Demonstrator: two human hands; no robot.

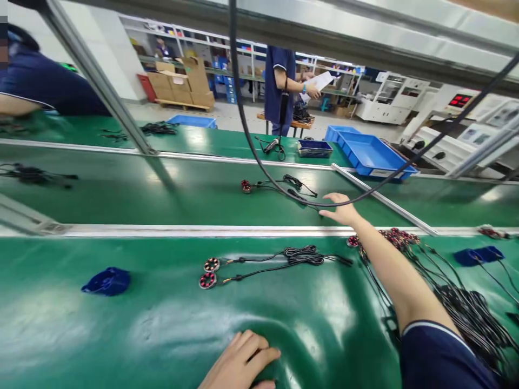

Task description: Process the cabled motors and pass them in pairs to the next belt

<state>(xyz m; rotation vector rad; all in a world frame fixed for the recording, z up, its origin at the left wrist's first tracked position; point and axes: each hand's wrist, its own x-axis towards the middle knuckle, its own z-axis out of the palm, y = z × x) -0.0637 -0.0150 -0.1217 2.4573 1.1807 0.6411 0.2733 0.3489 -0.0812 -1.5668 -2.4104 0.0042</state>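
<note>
My right hand (343, 212) reaches over the rail to the sunken green strip, its thumb and fingers apart. Near its fingertips is the end of a black cable (300, 198) that runs from a pair of small ring-shaped wound coils (246, 187). My left hand (245, 361) rests low over the green mat, fingers loosely bent and spread, with nothing in it. Ahead of it lie two more ring coils (208, 280) with red and copper windings, their black cables (304, 255) bundled toward the right. Beneath my right forearm is a heap of similar coils (399, 237).
A crumpled blue piece (107, 281) lies at left. Many black cables (470, 313) spread at right beside blue pieces (478, 255). A metal rail (194, 231) crosses in front, and a black cable (243, 113) hangs down. Blue trays (373, 151) and co-workers (279, 86) are beyond.
</note>
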